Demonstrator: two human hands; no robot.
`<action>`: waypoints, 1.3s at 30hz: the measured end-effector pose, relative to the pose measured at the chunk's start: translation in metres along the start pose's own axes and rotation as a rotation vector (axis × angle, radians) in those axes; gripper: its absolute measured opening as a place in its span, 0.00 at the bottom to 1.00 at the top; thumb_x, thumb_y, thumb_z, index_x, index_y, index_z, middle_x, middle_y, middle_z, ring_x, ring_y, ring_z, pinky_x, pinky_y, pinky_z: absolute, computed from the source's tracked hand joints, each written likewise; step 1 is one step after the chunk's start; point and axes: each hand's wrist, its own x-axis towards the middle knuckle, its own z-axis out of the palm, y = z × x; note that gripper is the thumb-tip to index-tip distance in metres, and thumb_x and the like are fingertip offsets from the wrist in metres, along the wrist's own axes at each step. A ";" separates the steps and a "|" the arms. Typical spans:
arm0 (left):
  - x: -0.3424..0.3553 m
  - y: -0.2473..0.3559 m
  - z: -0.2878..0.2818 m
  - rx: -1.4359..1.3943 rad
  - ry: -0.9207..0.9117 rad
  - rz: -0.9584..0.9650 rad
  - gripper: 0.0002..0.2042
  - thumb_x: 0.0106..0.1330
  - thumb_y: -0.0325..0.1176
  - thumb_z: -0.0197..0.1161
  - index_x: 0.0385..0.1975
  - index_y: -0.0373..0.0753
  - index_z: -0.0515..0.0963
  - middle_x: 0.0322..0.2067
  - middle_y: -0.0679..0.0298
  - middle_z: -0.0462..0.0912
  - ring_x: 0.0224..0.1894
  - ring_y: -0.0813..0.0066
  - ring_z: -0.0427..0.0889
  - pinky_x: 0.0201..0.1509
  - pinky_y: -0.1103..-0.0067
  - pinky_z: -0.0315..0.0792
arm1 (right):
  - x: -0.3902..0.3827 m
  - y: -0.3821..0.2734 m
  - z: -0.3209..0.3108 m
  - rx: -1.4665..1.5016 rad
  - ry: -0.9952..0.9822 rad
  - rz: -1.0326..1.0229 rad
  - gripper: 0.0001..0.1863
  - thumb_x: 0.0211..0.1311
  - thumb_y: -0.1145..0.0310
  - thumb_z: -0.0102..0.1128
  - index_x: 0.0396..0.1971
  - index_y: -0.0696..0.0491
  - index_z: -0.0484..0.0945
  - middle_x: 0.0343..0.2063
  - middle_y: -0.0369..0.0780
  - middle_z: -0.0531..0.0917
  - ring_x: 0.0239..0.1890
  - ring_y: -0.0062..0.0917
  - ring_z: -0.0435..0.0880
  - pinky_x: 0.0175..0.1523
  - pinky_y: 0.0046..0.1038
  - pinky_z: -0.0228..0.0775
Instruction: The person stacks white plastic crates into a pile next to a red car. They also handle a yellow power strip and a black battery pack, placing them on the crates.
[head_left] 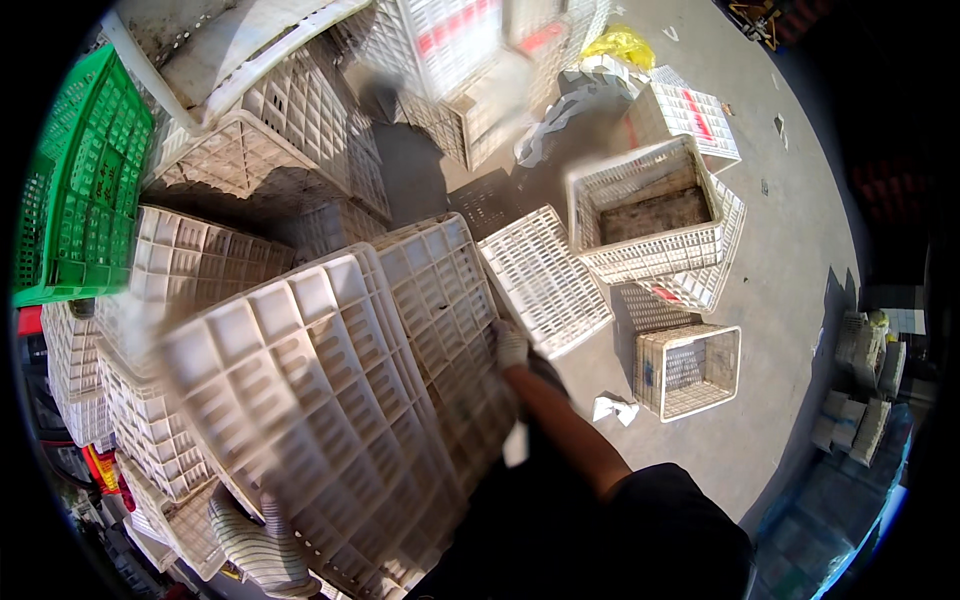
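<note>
A pair of white slatted plastic crates (310,370) is tilted close in front of me, one fitted against or into the other; I cannot tell which. My left hand (255,545), in a striped knit glove, grips the lower left edge of the crates. On their right side my right hand (512,347), also gloved, is closed at the edge, its fingers partly hidden and a little blurred. Just beyond the right hand, another white crate (545,280) lies on the ground with its slatted face up.
To the left stand stacked white crates (160,430) and a green crate (90,185). More white crates (270,130) rise at the far left. On the right, an open crate (645,255) rests on another, and one crate (688,372) lies on its side. White scraps (615,409) litter the floor.
</note>
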 end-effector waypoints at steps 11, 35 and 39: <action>-0.008 0.019 0.018 -0.342 0.009 0.090 0.40 0.60 0.45 0.70 0.64 0.28 0.58 0.59 0.53 0.68 0.59 0.64 0.68 0.64 0.72 0.61 | 0.010 -0.018 -0.005 0.426 -0.064 0.453 0.24 0.62 0.50 0.55 0.39 0.58 0.83 0.27 0.37 0.81 0.29 0.23 0.75 0.37 0.29 0.68; 0.002 0.156 0.245 0.512 -0.133 -0.052 0.25 0.62 0.40 0.67 0.53 0.32 0.69 0.45 0.61 0.76 0.48 0.72 0.73 0.56 0.74 0.67 | 0.129 0.116 -0.033 0.511 -0.264 0.653 0.21 0.63 0.53 0.56 0.40 0.58 0.82 0.32 0.37 0.82 0.34 0.22 0.76 0.44 0.29 0.69; 0.008 0.166 0.274 0.821 -0.015 0.254 0.22 0.54 0.35 0.70 0.48 0.32 0.76 0.38 0.56 0.78 0.33 0.71 0.76 0.35 0.75 0.76 | 0.130 0.125 -0.005 0.594 -0.241 0.693 0.23 0.63 0.52 0.56 0.39 0.59 0.82 0.30 0.37 0.82 0.32 0.21 0.76 0.41 0.29 0.68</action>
